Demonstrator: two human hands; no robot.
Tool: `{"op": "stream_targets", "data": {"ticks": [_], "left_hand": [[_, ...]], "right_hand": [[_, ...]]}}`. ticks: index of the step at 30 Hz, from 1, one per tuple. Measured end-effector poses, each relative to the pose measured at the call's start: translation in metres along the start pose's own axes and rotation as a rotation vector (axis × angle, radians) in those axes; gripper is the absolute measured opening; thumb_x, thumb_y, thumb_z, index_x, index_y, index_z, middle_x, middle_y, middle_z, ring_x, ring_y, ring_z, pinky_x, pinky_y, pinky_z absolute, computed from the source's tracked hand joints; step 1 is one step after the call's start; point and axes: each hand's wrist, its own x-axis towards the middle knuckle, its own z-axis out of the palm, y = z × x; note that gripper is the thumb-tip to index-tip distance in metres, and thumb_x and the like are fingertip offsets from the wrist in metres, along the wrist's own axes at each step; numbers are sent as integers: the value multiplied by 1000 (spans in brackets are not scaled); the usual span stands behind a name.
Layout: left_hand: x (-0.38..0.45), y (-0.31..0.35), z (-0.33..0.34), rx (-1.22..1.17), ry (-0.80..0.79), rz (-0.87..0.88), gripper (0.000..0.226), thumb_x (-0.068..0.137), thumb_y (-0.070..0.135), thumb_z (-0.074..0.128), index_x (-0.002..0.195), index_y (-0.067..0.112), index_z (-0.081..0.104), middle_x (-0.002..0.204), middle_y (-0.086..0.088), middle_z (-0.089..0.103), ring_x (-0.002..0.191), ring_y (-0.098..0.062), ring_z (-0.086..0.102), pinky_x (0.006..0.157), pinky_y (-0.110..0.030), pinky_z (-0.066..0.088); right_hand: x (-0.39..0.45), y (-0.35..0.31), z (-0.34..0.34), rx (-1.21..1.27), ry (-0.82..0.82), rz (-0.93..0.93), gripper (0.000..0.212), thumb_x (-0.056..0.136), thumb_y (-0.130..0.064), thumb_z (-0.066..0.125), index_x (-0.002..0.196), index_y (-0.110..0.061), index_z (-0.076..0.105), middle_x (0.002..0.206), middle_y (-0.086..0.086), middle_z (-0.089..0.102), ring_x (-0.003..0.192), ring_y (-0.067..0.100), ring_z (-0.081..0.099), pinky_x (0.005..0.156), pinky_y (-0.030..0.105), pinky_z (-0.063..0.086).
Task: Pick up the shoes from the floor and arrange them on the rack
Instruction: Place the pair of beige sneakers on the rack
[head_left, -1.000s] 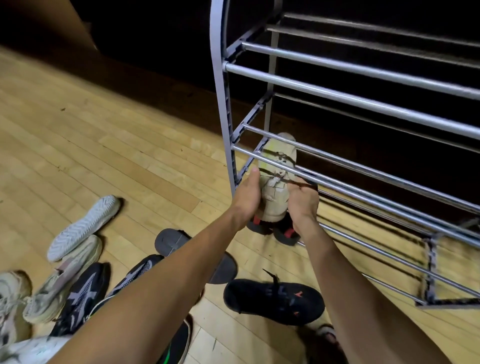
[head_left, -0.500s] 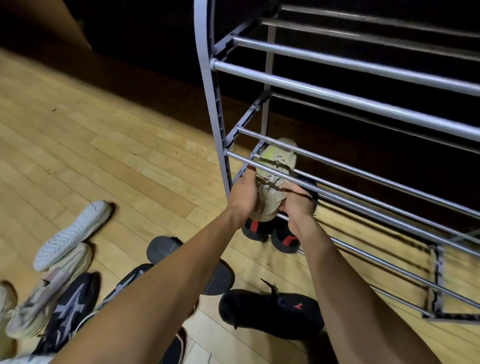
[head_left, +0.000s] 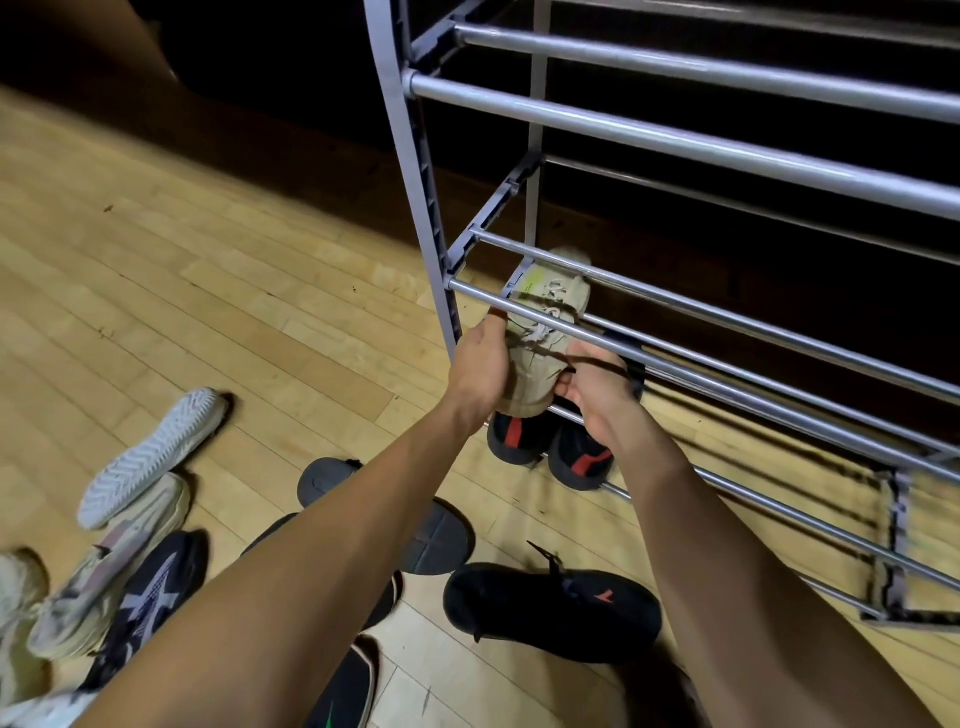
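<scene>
A beige sneaker (head_left: 549, 312) lies toe-first between the bars of the grey metal rack (head_left: 675, 140), at its left end under a middle shelf bar. My left hand (head_left: 480, 371) grips the sneaker's heel on the left side. My right hand (head_left: 597, 389) holds the heel from the right, fingers curled round it. Below them, a pair of black shoes with red heel marks (head_left: 550, 449) sits on the lowest bars.
On the wooden floor lie a black sneaker (head_left: 550, 613), dark sandals (head_left: 436, 535), a white-soled shoe (head_left: 150, 457) turned on its side, a beige sneaker (head_left: 104, 566) and a black-and-white sneaker (head_left: 150, 597). The rack's upper shelves hold nothing in view.
Both hands have pushed the beige sneaker a little farther into the rack, up and away from me. The view has shifted slightly.
</scene>
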Motion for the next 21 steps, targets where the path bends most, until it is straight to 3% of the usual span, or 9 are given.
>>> {"op": "stream_targets", "data": {"ticks": [3, 8, 12, 17, 21], "left_hand": [[3, 2, 0, 22, -19, 2, 51, 98, 41, 31, 98, 5, 67, 92, -10, 73, 94, -27, 67, 84, -38, 52], [10, 6, -4, 36, -29, -7, 52, 97, 49, 30, 98, 13, 68, 94, -5, 73, 92, -23, 68, 90, -40, 53], [8, 3, -8, 87, -41, 18, 51, 93, 43, 31, 97, 5, 64, 98, -14, 72, 96, -30, 66, 91, -48, 51], [-1, -2, -13, 151, -81, 80, 44, 99, 46, 31, 99, 15, 62, 98, -3, 67, 91, -19, 61, 86, -38, 48], [-14, -4, -29, 112, -82, 101, 45, 99, 49, 33, 107, 17, 63, 104, 1, 68, 98, -15, 63, 86, -33, 51]], "right_hand": [[-1, -1, 1, 17, -7, -5, 21, 104, -12, 40, 108, -13, 61, 75, 2, 56, 57, 9, 47, 57, 23, 44], [5, 4, 3, -15, -10, 0, 30, 103, -14, 44, 125, -3, 61, 98, 14, 63, 78, 19, 58, 77, 35, 55], [7, 5, 5, -56, 21, -5, 29, 103, -16, 45, 121, -2, 62, 93, 15, 59, 74, 18, 55, 73, 32, 53], [4, 2, 8, -57, 15, -13, 27, 103, -17, 45, 117, -4, 63, 85, 9, 60, 62, 11, 52, 66, 28, 51], [-7, -5, 14, -127, 73, -22, 23, 102, -17, 44, 111, -11, 65, 78, 6, 56, 57, 12, 46, 60, 30, 47]]}}
